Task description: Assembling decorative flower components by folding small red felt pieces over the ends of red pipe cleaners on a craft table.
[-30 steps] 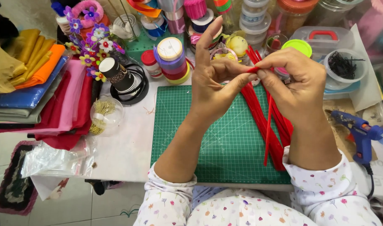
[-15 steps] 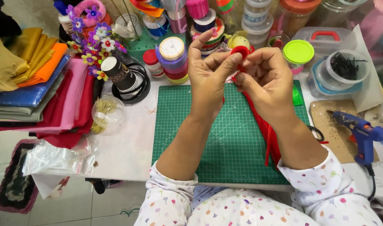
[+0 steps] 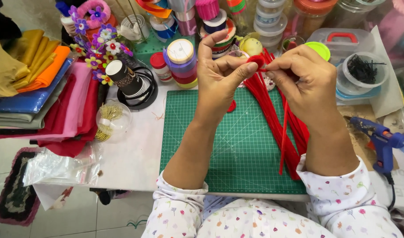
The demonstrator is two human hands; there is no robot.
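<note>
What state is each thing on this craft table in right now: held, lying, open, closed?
Left hand: pinching a coiled red pipe cleaner end.
Right hand: gripping the same red pipe cleaner, whose tail hangs down.
Bundle of red pipe cleaners: lying on the green cutting mat.
Blue glue gun: lying unheld.
Clear round tub of black pieces: open.

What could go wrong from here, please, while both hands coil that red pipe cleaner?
The long tail of the red fuzzy pipe cleaner hangs loose and might snag the bundle of red stems. The left hand and right hand pinch only its tip, so the coil could spring open.
</note>
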